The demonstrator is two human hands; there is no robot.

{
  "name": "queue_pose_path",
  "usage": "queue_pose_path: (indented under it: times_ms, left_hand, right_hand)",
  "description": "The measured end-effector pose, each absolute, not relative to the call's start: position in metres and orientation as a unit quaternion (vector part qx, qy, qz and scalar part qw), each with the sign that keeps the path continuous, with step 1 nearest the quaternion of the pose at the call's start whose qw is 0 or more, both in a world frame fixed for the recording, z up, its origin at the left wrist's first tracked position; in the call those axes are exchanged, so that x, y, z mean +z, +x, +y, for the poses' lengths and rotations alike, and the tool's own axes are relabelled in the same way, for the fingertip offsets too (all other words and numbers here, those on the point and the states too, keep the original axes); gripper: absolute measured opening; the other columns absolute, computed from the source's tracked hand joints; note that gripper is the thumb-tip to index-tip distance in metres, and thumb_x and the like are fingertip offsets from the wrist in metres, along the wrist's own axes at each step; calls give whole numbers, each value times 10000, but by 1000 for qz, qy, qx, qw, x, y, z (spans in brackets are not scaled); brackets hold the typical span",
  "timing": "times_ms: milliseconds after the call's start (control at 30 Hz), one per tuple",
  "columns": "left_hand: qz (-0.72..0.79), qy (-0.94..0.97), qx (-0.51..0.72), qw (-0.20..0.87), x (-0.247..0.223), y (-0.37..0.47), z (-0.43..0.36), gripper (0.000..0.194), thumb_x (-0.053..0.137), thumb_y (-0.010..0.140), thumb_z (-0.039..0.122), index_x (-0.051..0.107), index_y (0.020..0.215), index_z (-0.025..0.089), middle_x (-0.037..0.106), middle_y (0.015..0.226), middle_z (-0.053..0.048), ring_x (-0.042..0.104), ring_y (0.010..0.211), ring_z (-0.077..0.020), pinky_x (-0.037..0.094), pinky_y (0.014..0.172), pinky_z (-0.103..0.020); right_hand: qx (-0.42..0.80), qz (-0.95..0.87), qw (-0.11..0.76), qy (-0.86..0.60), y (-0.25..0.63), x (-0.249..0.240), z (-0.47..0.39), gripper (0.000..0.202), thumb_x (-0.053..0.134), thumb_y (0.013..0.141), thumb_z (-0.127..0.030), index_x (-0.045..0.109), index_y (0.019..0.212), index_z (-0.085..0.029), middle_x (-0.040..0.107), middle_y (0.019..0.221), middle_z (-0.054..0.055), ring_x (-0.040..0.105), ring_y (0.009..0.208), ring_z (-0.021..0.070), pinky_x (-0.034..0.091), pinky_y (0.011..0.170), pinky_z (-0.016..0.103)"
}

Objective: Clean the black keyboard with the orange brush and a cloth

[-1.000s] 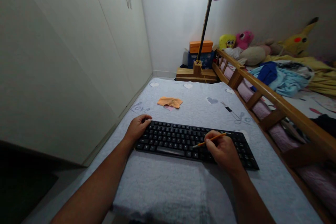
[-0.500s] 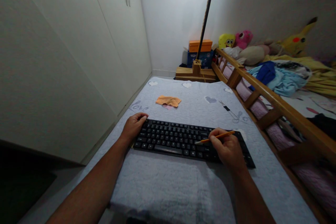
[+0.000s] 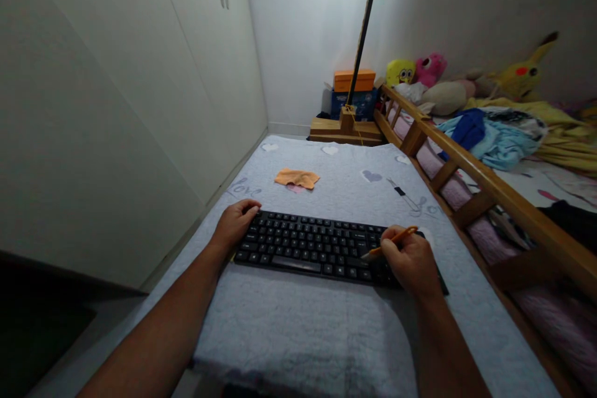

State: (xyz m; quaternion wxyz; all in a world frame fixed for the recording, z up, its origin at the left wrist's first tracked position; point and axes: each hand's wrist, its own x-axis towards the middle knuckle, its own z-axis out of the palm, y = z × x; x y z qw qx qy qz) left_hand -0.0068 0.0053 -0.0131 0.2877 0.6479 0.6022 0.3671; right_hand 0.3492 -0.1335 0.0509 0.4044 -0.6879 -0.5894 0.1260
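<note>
A black keyboard lies flat on the cloth-covered table, its keys facing up. At its left end, my left hand grips the edge and upper corner, with the fingers partly hidden. Over the right part of the keys, my right hand pinches a small paintbrush with an orange handle. The brush slants down to the left, and its pale tip is at the keys near the right side of the main block. My right hand covers much of the number pad.
An orange cloth lies beyond the keyboard. To the right is a thin wire tool with a black middle. A wooden bed rail runs along the right, a white cabinet along the left. A pole stand stands behind.
My right hand has moved the paintbrush a little to the right across the keys, and the brush is tilted more steeply. My left hand stays on the keyboard's left end.
</note>
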Motion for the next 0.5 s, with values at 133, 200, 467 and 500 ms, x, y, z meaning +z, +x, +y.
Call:
queue_pose_path:
  times_ms: [133,200,467,500]
  left_hand:
    - [597,655,365,286,-15,-9,8,354,571,791,457,737,929,177,751,949,-67,668,920,-252,479,870,-356]
    - [599,655,363,286,-14,-8,8,346,573,786,458,736,919,183,753,946,-64,669,918,-253,482,871,-358]
    - [610,645,356,291,-10,-6,5,371,579,768,481,741,914,181,753,911,-65,670,866,-251,493,820,-351]
    - [611,645,356,290,-9,-6,5,371,581,767,484,742,912,184,754,907,-63,670,866,-251,493,816,-348]
  right_hand:
    - [173,-587,426,-666,346,49,-134,212,497,768,-324,579,614,-204,520,499,-21,513,473,152,376,481,251]
    - [180,-599,413,-662,345,47,-133,204,501,769,-311,580,616,-202,526,497,-22,518,474,152,381,487,251]
    - [120,-593,407,-685,367,61,-139,184,509,735,-296,600,598,-213,560,514,-13,518,496,163,376,503,267]
    - [122,-595,416,-677,370,63,-140,171,509,730,-290,606,612,-214,575,538,-10,527,517,167,381,513,269]
